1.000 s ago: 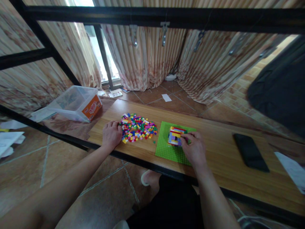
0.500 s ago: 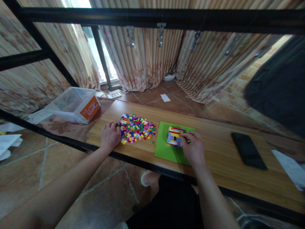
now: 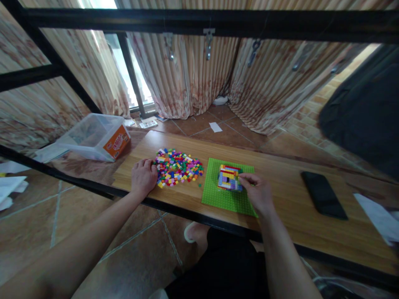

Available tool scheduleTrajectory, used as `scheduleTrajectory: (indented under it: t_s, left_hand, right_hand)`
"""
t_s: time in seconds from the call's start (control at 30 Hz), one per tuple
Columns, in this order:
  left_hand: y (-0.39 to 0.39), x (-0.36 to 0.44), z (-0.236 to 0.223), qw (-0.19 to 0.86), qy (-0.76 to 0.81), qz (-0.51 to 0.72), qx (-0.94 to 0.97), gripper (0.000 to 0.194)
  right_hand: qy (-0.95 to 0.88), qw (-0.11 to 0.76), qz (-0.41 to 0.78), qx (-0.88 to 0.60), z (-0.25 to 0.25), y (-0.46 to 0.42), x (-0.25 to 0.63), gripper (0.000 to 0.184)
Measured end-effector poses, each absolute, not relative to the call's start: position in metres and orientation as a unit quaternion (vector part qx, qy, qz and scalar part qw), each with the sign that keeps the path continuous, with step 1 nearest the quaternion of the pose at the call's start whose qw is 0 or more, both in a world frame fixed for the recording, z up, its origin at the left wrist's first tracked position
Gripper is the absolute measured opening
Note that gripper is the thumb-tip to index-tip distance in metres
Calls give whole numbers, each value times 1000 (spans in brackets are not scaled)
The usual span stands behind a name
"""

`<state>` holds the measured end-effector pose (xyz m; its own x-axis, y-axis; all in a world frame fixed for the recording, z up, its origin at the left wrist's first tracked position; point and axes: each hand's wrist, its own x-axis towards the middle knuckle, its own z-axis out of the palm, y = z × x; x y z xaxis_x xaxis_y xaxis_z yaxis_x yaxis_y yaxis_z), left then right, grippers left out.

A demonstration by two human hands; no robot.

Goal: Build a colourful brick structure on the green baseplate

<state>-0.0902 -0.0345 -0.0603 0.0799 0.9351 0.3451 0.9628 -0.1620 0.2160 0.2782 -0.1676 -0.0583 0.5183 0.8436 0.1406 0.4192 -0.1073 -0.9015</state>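
My left hand (image 3: pixel 144 177) rests at the left edge of a heap of small multicoloured toy bricks (image 3: pixel 178 167). Its fingers are curled closed against the heap, and whatever they may hold is hidden. A green studded baseplate (image 3: pixel 212 195) lies to the right of the heap, carrying a low boxy build of yellow, red, blue and lilac bricks (image 3: pixel 227 174). At this build's right side is my right hand (image 3: pixel 257 192), thumb and fingers pinched together at its edge. What sits between those fingertips is too small to make out.
A black phone (image 3: pixel 324 195) and some white paper (image 3: pixel 375 216) lie toward the right of the wooden table (image 3: pixel 283 182). Beyond its left end stands a clear plastic bin (image 3: pixel 93 135) with an orange label. A black metal bar (image 3: pixel 199 20) crosses above, before the curtains.
My right hand has shifted slightly right along the build, uncovering more of its right side. My left hand stays at the heap. The whole view has moved very slightly.
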Motion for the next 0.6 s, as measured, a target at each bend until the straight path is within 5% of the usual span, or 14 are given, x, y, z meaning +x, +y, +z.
scheduleTrajectory:
  t_s: [0.6]
  left_hand:
    - [-35, -89, -59, 40, -655, -192, -730, 40]
  right_hand:
    - [-341, 579, 308, -673, -52, -168, 275, 36]
